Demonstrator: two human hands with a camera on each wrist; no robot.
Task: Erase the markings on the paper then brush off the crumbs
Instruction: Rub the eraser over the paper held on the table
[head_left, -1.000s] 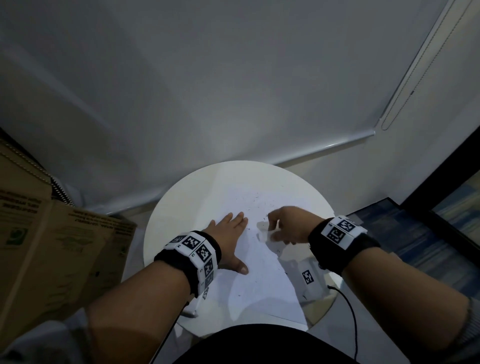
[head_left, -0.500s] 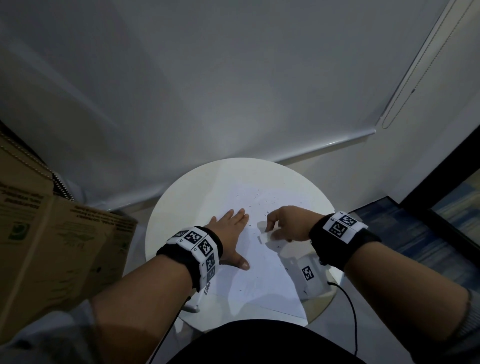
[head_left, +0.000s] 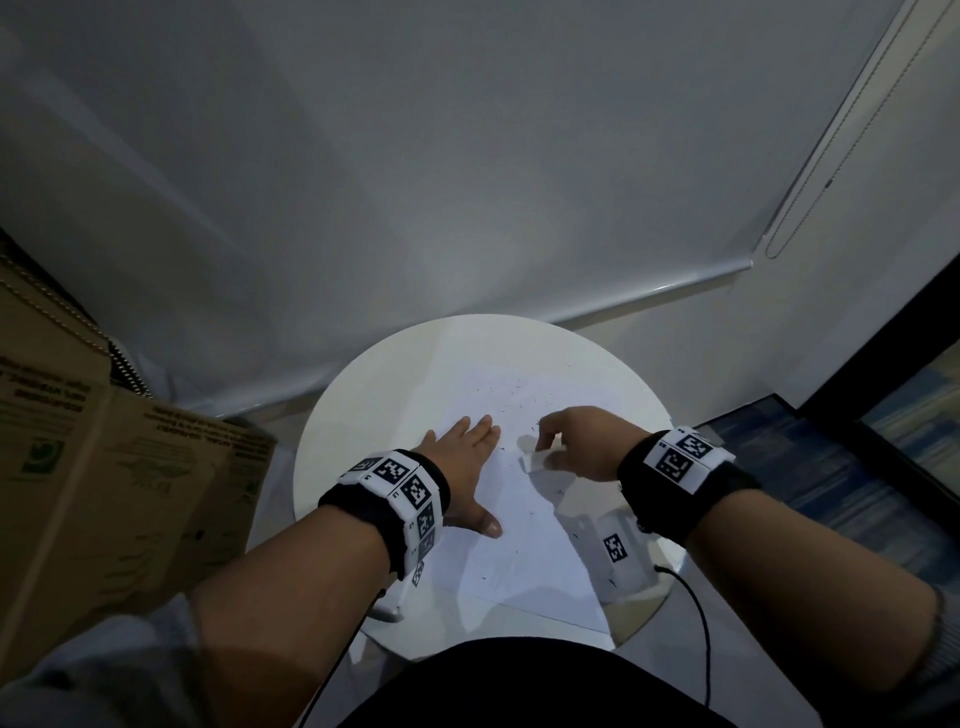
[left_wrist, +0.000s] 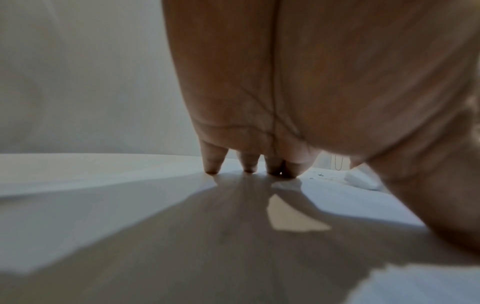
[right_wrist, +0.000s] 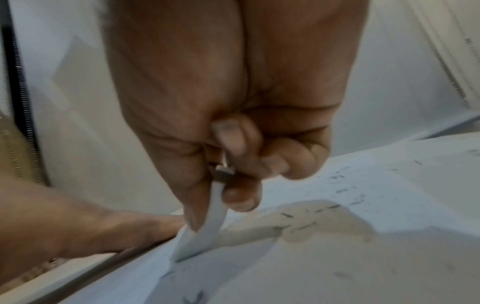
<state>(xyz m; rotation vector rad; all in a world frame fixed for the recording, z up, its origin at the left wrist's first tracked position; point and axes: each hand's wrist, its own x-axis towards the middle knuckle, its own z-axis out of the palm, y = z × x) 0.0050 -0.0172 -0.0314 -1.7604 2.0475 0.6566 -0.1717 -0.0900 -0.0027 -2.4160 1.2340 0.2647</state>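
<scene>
A white sheet of paper (head_left: 524, 545) lies on a round white table (head_left: 374, 395). My left hand (head_left: 465, 467) lies flat on the sheet's left part, fingers straight, fingertips (left_wrist: 249, 169) pressing down. My right hand (head_left: 576, 447) pinches a white eraser (head_left: 535, 460) between thumb and fingers, its lower edge touching the paper just right of the left hand. In the right wrist view the eraser (right_wrist: 205, 226) stands tilted on the paper (right_wrist: 337, 257). Dark eraser crumbs (head_left: 514, 400) lie scattered beyond both hands, and a few crumbs (right_wrist: 306, 222) sit beside the eraser. A faint pencil mark (right_wrist: 193, 298) shows near the eraser's foot.
A cardboard box (head_left: 104, 467) stands close at the table's left. A white block with a black tag (head_left: 618, 551) and a black cable (head_left: 696, 613) sit at the table's right edge under my right wrist. A grey wall and a roller blind rail (head_left: 649, 296) are behind the table.
The right hand with the eraser has shifted slightly back and forth on the paper near the left hand's fingertips. The left hand has stayed flat in place.
</scene>
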